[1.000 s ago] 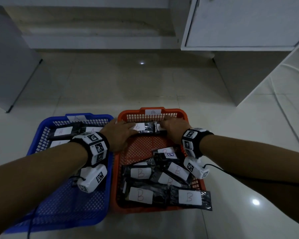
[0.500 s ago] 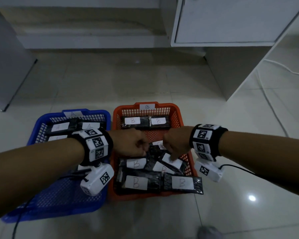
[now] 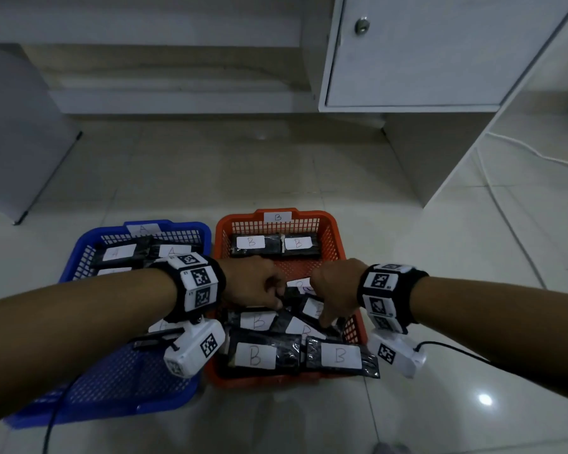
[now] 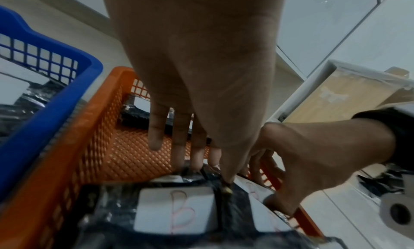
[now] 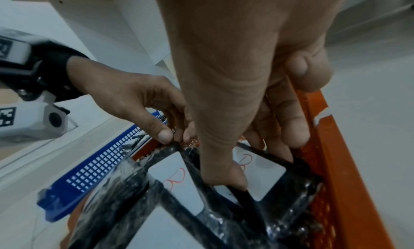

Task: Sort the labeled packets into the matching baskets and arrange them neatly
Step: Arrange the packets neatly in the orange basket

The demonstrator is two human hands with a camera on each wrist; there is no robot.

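— Where do we have room, starting on the left?
— In the blue basket: its A packets sit at the far end and the near mesh is bare. The orange basket touches it; a row of two B packets lies along its far wall, bare mesh follows, then a loose heap of B packets at the near end, one corner hanging over the rim.
— And our hands?
— Both reach down into that heap. Our left hand has its fingers pinched together on a packet's edge. Our right hand has fingers curled round a B packet, thumb pressing on top.
— What's around us?
— Pale glossy floor tiles, a white cabinet far right, and a cable.
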